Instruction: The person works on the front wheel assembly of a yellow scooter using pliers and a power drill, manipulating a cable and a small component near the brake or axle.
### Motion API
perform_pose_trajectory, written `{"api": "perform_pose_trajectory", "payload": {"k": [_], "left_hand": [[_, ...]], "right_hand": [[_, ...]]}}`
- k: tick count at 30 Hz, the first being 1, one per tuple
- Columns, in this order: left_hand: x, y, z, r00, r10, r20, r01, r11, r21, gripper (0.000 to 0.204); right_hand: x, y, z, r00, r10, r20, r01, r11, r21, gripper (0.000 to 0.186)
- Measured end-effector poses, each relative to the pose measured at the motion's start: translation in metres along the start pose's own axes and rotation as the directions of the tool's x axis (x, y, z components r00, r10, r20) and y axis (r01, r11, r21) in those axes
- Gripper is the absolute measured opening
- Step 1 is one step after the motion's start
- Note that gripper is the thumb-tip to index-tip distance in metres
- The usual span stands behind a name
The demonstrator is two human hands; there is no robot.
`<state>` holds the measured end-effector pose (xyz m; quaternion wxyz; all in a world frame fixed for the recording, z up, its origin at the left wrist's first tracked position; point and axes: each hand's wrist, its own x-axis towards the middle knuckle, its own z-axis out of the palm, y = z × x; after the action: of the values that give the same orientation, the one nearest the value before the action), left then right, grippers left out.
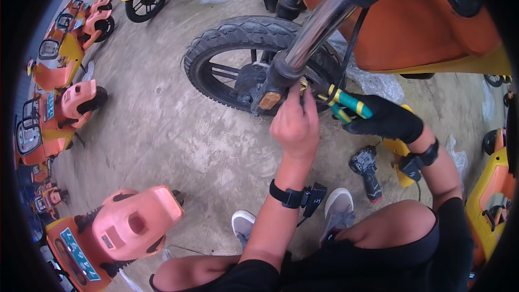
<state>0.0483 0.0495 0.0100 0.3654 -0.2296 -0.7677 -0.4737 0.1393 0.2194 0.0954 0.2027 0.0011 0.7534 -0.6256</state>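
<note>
In front of me stands the front wheel (246, 30) of an orange and yellow scooter, with a black tyre and spokes. A shiny fork leg (319, 30) slants down to its hub, and an orange reflector (269, 100) sits at the fork's lower end. My bare left hand (294, 124) is closed just beside the reflector, its fingertips pinching at a small brass-coloured piece (304, 84) by the fork. In a black glove, my right hand (386, 119) grips pliers (350, 103) with green and yellow handles. Their jaws point toward the brass-coloured piece and are partly hidden.
A cordless power tool (367, 173) lies on the concrete floor (178, 146) beneath my right arm, near a yellow part (399, 157). Crumpled clear plastic (376, 78) lies behind the wheel. Several parked scooters (70, 108) line the left, with a pink-orange one (135, 221) close by.
</note>
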Motion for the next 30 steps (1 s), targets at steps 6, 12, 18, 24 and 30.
{"api": "perform_pose_trajectory", "payload": {"k": [6, 12, 18, 24, 30], "left_hand": [[0.003, 0.009, -0.004, 0.983, -0.185, -0.006, 0.185, 0.983, -0.004, 0.026], [0.005, 0.013, -0.006, 0.981, -0.191, 0.042, 0.184, 0.974, 0.13, 0.026], [-0.003, 0.01, -0.009, 0.967, -0.249, 0.047, 0.249, 0.968, 0.003, 0.025], [0.003, -0.001, -0.009, 0.994, -0.069, 0.087, 0.071, 0.997, -0.014, 0.031], [0.001, 0.004, -0.006, 0.989, -0.133, 0.068, 0.136, 0.99, -0.042, 0.03]], "right_hand": [[0.01, 0.019, 0.008, 0.999, -0.038, 0.03, 0.035, 0.994, 0.101, 0.077], [0.009, -0.004, 0.007, 0.996, 0.087, -0.025, -0.087, 0.996, -0.023, 0.063], [0.011, 0.008, 0.001, 0.995, -0.059, -0.075, 0.052, 0.994, -0.095, 0.056], [0.011, 0.006, 0.001, 0.998, 0.062, -0.002, -0.062, 0.998, 0.014, 0.066], [0.017, 0.042, 0.008, 0.992, -0.126, -0.001, 0.126, 0.991, 0.053, 0.072]]}}
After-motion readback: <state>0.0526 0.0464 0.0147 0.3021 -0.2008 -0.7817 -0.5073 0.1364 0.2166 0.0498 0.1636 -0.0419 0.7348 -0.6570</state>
